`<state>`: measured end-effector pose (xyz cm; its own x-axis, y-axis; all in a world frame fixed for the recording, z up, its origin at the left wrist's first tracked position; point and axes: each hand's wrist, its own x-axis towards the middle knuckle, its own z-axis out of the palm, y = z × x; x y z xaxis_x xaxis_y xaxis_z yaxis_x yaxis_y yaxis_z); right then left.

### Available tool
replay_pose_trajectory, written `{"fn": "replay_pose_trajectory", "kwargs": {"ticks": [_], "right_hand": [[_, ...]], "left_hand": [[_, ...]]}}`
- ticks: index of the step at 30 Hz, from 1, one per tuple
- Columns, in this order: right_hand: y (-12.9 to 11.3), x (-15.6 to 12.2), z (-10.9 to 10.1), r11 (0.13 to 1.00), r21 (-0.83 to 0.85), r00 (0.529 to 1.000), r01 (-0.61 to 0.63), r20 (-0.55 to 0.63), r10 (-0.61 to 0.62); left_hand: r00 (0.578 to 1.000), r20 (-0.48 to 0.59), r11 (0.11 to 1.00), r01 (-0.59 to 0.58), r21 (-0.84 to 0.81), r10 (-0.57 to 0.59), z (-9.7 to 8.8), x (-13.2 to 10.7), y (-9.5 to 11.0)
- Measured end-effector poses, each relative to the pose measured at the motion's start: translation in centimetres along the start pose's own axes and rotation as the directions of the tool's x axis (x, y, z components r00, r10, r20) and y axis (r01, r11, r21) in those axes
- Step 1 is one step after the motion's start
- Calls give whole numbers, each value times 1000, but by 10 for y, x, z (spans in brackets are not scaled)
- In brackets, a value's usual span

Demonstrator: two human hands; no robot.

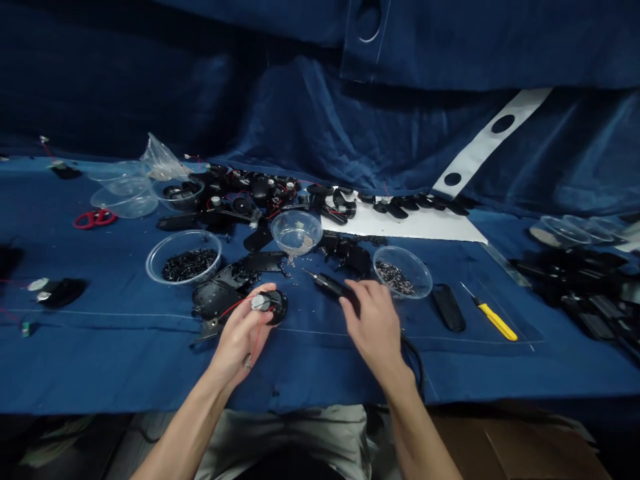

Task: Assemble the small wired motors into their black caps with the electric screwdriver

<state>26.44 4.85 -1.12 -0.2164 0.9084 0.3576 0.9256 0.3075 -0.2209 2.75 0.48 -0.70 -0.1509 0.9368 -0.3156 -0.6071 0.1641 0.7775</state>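
In my left hand (pixel 243 333) is a small black housing with a silver motor (pixel 261 302) and red wires, pinched between thumb and fingers. One wire trails down over the palm. My right hand (pixel 373 320) is closed over a black electric screwdriver (pixel 327 285), its bit pointing left toward the middle of the table. A dark cable shows beside my right wrist. Black plastic shells (pixel 217 293) lie just behind my left hand. Beyond the screwdriver stands a clear bowl of small screws (pixel 403 272).
A bowl of black parts (pixel 184 257) and a bowl with tiny metal pieces (pixel 297 232) stand farther back. Red scissors (pixel 95 218) lie at left, a yellow-handled screwdriver (pixel 495 320) at right. Black parts line a white sheet (pixel 425 230); more are heaped at far right.
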Motion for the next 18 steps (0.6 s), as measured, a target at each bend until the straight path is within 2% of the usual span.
{"fn": "replay_pose_trajectory", "kwargs": {"ticks": [4, 8, 10, 12, 18], "right_hand": [[26, -10, 3, 989, -148, 999, 11, 39, -5], [30, -14, 13, 972, -236, 999, 16, 34, -8], [25, -17, 12, 966, -257, 1000, 19, 14, -16], [17, -23, 6, 964, -264, 1000, 23, -11, -27], [-15, -48, -20, 973, -217, 983, 82, -141, -114]], "left_hand": [[997, -36, 996, 60, -69, -62, 1, 1, -2], [973, 87, 953, 227, -198, -214, 15, -4, -9], [947, 167, 924, 308, -225, -275, 23, -9, -15], [931, 223, 912, 339, -229, -290, 30, -14, -22], [943, 248, 942, 273, -197, -222, 52, -25, -36]]}}
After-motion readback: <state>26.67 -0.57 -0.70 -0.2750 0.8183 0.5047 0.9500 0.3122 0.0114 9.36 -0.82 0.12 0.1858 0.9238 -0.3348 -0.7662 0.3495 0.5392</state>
